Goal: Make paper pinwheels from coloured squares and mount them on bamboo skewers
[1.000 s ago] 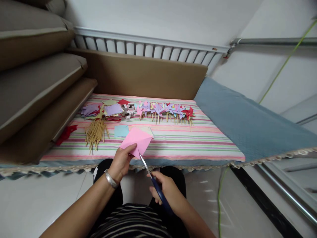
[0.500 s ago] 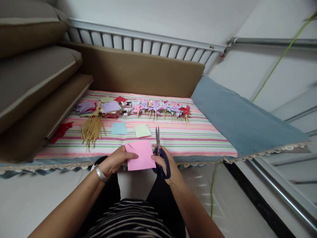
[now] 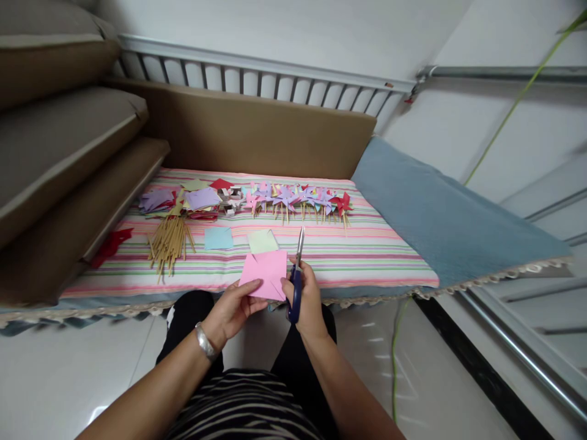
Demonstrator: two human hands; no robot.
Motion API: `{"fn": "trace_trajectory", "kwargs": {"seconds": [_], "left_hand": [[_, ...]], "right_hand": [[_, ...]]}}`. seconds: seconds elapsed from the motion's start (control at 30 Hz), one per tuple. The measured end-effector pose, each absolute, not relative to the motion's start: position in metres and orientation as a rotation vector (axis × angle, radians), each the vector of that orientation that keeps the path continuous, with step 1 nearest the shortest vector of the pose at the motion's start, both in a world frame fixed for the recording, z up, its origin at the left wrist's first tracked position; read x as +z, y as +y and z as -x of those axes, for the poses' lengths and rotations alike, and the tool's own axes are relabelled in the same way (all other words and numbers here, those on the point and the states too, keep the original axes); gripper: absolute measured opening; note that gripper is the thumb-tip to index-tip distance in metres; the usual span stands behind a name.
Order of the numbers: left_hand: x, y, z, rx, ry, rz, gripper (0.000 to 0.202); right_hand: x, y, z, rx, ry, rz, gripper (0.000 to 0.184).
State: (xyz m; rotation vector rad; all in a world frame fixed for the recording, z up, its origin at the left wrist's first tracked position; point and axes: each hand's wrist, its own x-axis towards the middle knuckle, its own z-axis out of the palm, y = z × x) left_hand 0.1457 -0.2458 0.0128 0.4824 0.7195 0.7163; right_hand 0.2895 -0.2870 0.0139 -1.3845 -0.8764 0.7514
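Observation:
Between my two hands is a pink paper square (image 3: 265,272) with slits cut in from its corners. My left hand (image 3: 235,307) pinches its lower left edge, thumb on top. In my right hand (image 3: 308,299) are dark-blue-handled scissors (image 3: 296,292), blades together and pointing away from me. The thumb of that hand lies by the paper's right edge. Just beyond the pink square rests a pale green paper square (image 3: 262,241), partly covered by it. A light blue paper square (image 3: 219,238) lies to its left.
Paper pinwheels on sticks (image 3: 293,198) lie in a row at the back of the striped cloth (image 3: 367,263). Left of them are stacked coloured papers (image 3: 202,198), a bundle of wooden sticks (image 3: 169,244) and a red paper piece (image 3: 111,246). Thick brown cushions (image 3: 68,159) rise at the left.
The pink square has turned and moved slightly up and right. My left hand has shifted its hold from the left side to the lower left edge. The scissors have tilted rightward.

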Motion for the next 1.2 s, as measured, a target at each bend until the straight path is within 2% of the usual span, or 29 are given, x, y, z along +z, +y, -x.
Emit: {"fn": "trace_trajectory", "kwargs": {"seconds": [0.17,0.33,0.47,0.6,0.67,1.0,1.2], "left_hand": [[0.011,-0.252,-0.159,0.907,0.728,-0.389,0.026],[0.012,-0.248,-0.156,0.951,0.754,-0.435,0.027],[0.016,-0.24,-0.144,0.967,0.807,-0.487,0.027],[0.02,-0.233,-0.134,0.969,0.838,-0.534,0.024],[0.022,-0.231,-0.132,0.96,0.825,-0.561,0.024],[0.031,-0.232,-0.131,0.943,0.831,-0.584,0.026],[0.033,-0.23,-0.13,0.942,0.848,-0.59,0.025]], "right_hand": [[0.009,-0.286,-0.279,0.672,-0.876,1.403,0.046],[0.012,-0.29,-0.28,0.757,-0.909,1.41,0.048],[0.032,-0.308,-0.285,0.983,-0.954,1.409,0.054],[0.054,-0.336,-0.287,1.418,-1.092,1.353,0.05],[0.057,-0.346,-0.285,1.527,-1.11,1.413,0.048],[0.031,-0.355,-0.281,1.626,-0.997,1.526,0.06],[0.026,-0.358,-0.286,1.626,-1.006,1.521,0.058]]}}
